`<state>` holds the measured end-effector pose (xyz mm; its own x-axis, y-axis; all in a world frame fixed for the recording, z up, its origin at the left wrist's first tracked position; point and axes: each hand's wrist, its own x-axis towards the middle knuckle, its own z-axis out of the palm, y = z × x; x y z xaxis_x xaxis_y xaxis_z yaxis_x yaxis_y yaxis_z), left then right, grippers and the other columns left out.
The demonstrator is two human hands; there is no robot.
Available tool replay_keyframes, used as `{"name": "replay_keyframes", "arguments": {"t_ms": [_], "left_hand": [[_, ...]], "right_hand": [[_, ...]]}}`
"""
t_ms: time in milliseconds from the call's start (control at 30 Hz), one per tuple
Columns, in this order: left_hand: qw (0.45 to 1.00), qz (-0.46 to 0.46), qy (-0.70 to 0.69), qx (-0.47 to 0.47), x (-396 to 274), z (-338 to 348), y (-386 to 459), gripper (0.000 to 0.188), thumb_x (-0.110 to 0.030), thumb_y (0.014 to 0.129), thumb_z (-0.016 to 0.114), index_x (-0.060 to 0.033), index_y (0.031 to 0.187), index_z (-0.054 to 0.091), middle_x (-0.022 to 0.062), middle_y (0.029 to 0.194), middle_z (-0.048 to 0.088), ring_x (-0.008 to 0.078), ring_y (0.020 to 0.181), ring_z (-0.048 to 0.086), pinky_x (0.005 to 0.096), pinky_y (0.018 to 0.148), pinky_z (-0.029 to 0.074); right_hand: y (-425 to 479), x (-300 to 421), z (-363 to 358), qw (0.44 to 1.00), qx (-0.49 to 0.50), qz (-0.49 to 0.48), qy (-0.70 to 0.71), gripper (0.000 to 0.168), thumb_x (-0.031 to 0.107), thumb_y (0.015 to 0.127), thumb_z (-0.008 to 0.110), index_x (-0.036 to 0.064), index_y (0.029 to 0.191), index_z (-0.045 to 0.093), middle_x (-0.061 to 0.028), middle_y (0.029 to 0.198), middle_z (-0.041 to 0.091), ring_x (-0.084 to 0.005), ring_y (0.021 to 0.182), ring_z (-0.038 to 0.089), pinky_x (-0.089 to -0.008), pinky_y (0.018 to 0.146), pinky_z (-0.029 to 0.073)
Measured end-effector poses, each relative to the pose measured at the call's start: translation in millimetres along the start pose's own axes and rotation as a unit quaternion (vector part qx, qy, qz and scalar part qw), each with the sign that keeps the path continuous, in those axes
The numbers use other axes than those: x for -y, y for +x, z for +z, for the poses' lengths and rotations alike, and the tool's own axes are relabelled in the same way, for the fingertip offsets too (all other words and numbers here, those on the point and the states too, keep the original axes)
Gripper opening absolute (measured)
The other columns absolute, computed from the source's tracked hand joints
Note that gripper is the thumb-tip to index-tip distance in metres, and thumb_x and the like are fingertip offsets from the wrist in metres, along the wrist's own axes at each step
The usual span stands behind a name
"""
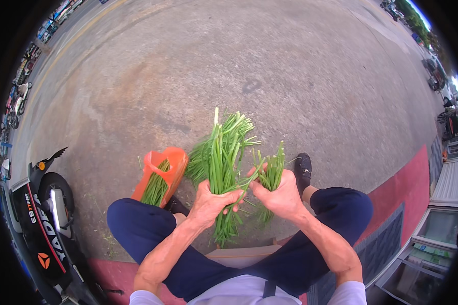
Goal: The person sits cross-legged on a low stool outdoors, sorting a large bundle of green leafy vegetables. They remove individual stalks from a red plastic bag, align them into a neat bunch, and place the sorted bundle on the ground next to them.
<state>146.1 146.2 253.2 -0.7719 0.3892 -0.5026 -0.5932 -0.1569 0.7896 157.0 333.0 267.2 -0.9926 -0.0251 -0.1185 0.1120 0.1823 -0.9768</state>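
My left hand (215,202) grips a thick bunch of long green stalks (223,164), probably garlic chives, pale at their far ends and leafy below the fist. In my right hand (276,192) is a smaller bunch of green stalks (273,171), standing upright between thumb and fingers. My right thumb and fingertips also touch a thin strand that runs across to the left bunch. Just beyond the left hand, a loose heap of the same greens (198,162) lies on the ground. An orange plastic bag (181,164) beside my left knee holds more green stalks (156,188).
A black Yadea electric scooter (42,228) stands close on my left. Under me is a low seat (244,253). Glass-fronted cases (439,228) line the right side, beside a red ground strip (400,194). Grey concrete (271,76) stretches ahead, with parked vehicles along the far left.
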Motion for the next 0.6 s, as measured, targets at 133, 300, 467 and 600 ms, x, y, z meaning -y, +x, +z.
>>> {"name": "replay_keyframes", "arguments": {"t_ms": [133,300,467,600], "left_hand": [[1.000,-0.003,0.018,-0.007,-1.4,-1.7,0.0,0.012,-0.005,0.082,0.069,0.0017,0.090,0.063,0.0099,0.074,0.066,0.0135,0.055,0.060,0.0204,0.043,0.040],[1.000,-0.014,0.003,-0.017,-4.7,-0.4,-2.0,0.014,-0.005,0.082,0.069,0.0024,0.091,0.062,0.0103,0.074,0.066,0.0135,0.055,0.061,0.0207,0.043,0.040],[1.000,-0.011,0.008,-0.008,-2.5,-1.7,-0.3,0.017,-0.006,0.082,0.070,0.0020,0.094,0.062,0.0099,0.074,0.066,0.0136,0.056,0.061,0.0208,0.043,0.041],[1.000,-0.022,0.017,0.001,-4.1,-1.0,-0.8,0.019,-0.009,0.081,0.071,0.0006,0.094,0.062,0.0092,0.074,0.066,0.0135,0.056,0.061,0.0208,0.043,0.040]], "right_hand": [[1.3,1.8,-4.1,0.999,0.015,0.011,-0.030,0.010,0.002,0.080,0.058,-0.002,0.087,0.064,-0.0026,0.066,0.062,-0.0059,0.061,0.055,-0.0261,0.053,0.045],[1.4,8.8,-6.7,0.991,0.045,0.099,0.079,0.016,0.000,0.083,0.058,0.000,0.096,0.067,0.0009,0.072,0.062,-0.0022,0.062,0.051,-0.0219,0.055,0.042],[1.2,3.4,-8.4,0.996,0.059,0.067,0.010,0.021,-0.001,0.083,0.057,-0.001,0.102,0.066,-0.0011,0.076,0.064,-0.0025,0.063,0.053,-0.0211,0.054,0.043],[1.9,1.6,-10.6,0.995,0.059,0.075,0.037,0.028,-0.002,0.082,0.056,-0.001,0.109,0.064,-0.0009,0.077,0.064,-0.0037,0.065,0.055,-0.0218,0.055,0.044]]}}
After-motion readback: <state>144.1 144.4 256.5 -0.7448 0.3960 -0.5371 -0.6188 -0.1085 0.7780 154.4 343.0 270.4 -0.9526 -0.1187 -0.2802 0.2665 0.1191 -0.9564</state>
